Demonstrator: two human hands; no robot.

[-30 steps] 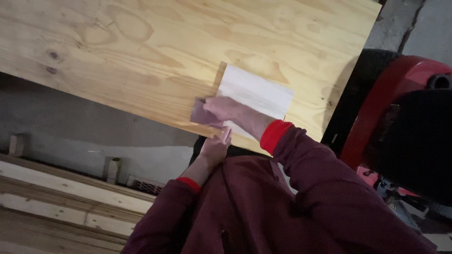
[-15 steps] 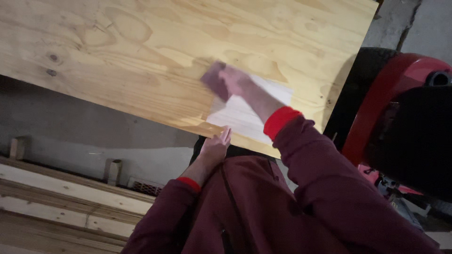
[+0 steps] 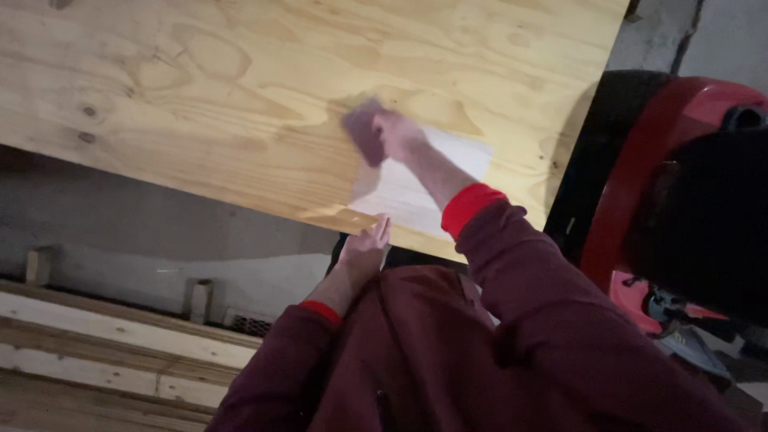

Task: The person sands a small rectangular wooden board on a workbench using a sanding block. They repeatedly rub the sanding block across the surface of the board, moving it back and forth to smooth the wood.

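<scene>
Sandpaper (image 3: 362, 131) in right hand (image 3: 398, 134) grip on plywood (image 3: 200, 96), left hand (image 3: 364, 250) released at edge, red machine (image 3: 680, 160) nearby.

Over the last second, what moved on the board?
The right hand slid the sanding pad away from the near edge, up to the pale patch's far corner, grip unchanged. The left hand stayed at the board's near edge; board and patch kept their places.
</scene>
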